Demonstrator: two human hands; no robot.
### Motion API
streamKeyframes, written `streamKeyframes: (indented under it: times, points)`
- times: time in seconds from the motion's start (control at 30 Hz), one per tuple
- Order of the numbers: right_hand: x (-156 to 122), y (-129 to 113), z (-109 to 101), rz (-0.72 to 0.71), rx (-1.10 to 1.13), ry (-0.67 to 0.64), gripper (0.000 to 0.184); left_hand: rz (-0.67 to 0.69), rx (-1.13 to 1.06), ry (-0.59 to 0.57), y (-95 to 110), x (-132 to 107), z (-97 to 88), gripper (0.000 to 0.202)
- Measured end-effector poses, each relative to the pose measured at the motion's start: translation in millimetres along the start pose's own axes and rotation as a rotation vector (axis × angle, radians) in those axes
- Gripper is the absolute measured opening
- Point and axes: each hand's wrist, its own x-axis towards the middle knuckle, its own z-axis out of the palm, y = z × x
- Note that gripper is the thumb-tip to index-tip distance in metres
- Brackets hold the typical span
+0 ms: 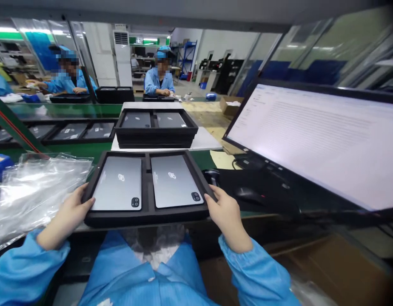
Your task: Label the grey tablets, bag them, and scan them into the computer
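A black foam tray [146, 193] is held level in front of me at the bench edge. Two grey tablets lie in it face down, a left tablet [118, 182] and a right tablet [175, 180], each with a camera bump at its lower right corner. My left hand [74, 208] grips the tray's left side, thumb on the rim. On the opposite side my right hand [226, 208] clasps the tray in the same way. The fingers under the tray are partly hidden.
Behind stands a stack of similar trays [156, 139] on a white board. Clear plastic bags [40, 187] lie at left. A monitor [320, 144], a mouse [250, 194] and a yellow paper [222, 160] are at right. More trays [80, 131] sit on the green line. Co-workers sit beyond.
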Motion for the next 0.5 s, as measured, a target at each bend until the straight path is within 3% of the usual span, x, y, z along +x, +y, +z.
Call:
streamKeyframes:
  times: [0.13, 0.23, 0.33, 0.43, 0.5]
  points:
    - [-1, 5, -17, -0.006, 0.385, 0.063, 0.053, -0.024, -0.241, 0.117, 31, -17, -20.1, 0.09]
    - [32, -13, -28, -0.04, 0.483, 0.149, 0.054, 0.031, -0.298, 0.204, 51, -1, -27.8, 0.082]
    - [105, -50, -28, -0.173, 0.459, 0.184, 0.048, 0.213, -0.292, 0.25, 76, 61, -28.5, 0.077]
    - [193, -88, -15, -0.321, 0.334, 0.184, 0.041, 0.375, -0.254, 0.284, 110, 154, -19.4, 0.067]
    - [242, -107, -3, -0.342, 0.301, 0.184, 0.04, 0.397, -0.265, 0.294, 134, 216, -7.2, 0.063]
